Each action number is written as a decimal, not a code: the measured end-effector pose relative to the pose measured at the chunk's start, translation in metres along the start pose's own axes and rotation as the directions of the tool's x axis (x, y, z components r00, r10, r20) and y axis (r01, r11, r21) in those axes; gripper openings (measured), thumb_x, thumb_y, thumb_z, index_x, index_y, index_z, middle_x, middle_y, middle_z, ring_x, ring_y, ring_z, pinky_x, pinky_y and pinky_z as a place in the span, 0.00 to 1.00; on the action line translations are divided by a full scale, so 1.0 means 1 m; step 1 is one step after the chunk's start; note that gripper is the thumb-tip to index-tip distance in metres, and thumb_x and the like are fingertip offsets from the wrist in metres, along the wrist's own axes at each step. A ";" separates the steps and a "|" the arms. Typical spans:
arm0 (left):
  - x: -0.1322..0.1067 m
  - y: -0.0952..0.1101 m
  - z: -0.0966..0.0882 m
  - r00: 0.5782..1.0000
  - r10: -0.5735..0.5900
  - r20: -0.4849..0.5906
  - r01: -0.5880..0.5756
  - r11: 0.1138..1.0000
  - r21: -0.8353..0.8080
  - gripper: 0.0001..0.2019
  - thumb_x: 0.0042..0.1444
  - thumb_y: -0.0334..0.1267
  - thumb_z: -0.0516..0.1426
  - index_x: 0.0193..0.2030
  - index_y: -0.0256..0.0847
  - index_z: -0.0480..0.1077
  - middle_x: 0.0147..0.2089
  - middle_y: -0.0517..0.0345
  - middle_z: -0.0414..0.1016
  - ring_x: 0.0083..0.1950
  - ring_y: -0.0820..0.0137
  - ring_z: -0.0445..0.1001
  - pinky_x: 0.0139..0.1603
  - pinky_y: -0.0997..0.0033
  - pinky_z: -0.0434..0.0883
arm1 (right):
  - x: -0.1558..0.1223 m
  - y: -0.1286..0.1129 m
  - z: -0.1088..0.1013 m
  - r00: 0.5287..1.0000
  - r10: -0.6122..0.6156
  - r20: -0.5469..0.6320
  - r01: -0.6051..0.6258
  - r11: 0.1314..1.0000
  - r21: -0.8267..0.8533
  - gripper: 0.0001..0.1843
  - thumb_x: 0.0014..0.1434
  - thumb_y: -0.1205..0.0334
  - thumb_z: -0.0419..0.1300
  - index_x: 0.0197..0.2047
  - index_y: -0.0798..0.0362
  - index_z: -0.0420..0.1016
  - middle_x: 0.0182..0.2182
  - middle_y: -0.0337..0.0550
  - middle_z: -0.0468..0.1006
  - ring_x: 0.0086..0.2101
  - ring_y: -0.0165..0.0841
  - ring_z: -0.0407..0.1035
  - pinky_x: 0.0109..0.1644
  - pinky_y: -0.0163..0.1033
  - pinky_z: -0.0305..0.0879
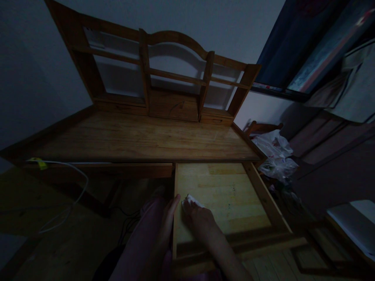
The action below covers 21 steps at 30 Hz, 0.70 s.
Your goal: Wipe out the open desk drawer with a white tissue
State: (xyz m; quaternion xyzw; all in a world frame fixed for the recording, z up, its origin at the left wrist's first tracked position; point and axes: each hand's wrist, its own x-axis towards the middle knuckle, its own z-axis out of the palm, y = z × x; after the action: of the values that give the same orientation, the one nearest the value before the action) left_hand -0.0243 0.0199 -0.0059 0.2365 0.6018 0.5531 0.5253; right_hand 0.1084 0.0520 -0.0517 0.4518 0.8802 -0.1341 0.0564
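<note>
A wooden drawer [216,191] is pulled out from under the desk on the right, its pale bottom bare apart from a few dark marks. Inside it, near the left wall, my right hand [199,218] presses a crumpled white cloth or tissue [191,201] against the bottom. My fingers are closed over it, so only its upper edge shows. Against the outside of the drawer's left wall rests my left hand [170,214], thumb up near the top edge. Its other fingers are hidden in shadow and behind the wall.
The wooden desk [152,136] carries a hutch [175,74] with shelves and small drawers. A white cable [84,175] hangs off its left front. Plastic bags [274,148] sit to the right, beneath hanging clothes [354,86]. The room is dim.
</note>
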 end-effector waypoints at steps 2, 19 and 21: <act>-0.006 0.008 0.000 1.000 0.025 0.002 -0.025 0.996 0.088 0.11 0.45 0.46 0.63 0.29 0.40 0.79 0.37 0.49 0.84 0.51 0.49 0.78 0.54 0.58 0.73 | 0.001 0.000 0.002 1.000 0.020 0.013 -0.019 1.000 -0.017 0.30 0.62 0.72 0.49 0.68 0.54 0.59 0.63 0.58 0.67 0.56 0.45 0.70 0.53 0.46 0.73; -0.003 -0.001 -0.003 0.998 0.035 0.042 -0.036 0.999 0.016 0.12 0.47 0.46 0.64 0.33 0.40 0.79 0.43 0.47 0.84 0.54 0.49 0.77 0.56 0.59 0.71 | 0.007 -0.007 0.003 0.998 0.055 0.003 -0.054 0.993 -0.105 0.27 0.63 0.72 0.47 0.64 0.55 0.62 0.54 0.59 0.76 0.48 0.44 0.75 0.43 0.46 0.74; 0.006 -0.013 -0.004 0.999 -0.021 0.037 0.024 0.996 -0.084 0.13 0.45 0.47 0.65 0.33 0.39 0.79 0.43 0.46 0.84 0.55 0.49 0.76 0.56 0.58 0.71 | 0.008 -0.008 0.002 0.998 0.062 0.015 -0.060 0.991 -0.118 0.27 0.63 0.73 0.46 0.65 0.56 0.61 0.54 0.60 0.76 0.48 0.44 0.75 0.43 0.46 0.74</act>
State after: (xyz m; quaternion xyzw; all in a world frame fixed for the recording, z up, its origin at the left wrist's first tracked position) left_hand -0.0258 0.0203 -0.0205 0.2170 0.5710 0.5679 0.5517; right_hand 0.0976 0.0533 -0.0540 0.4730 0.8718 -0.0843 0.0950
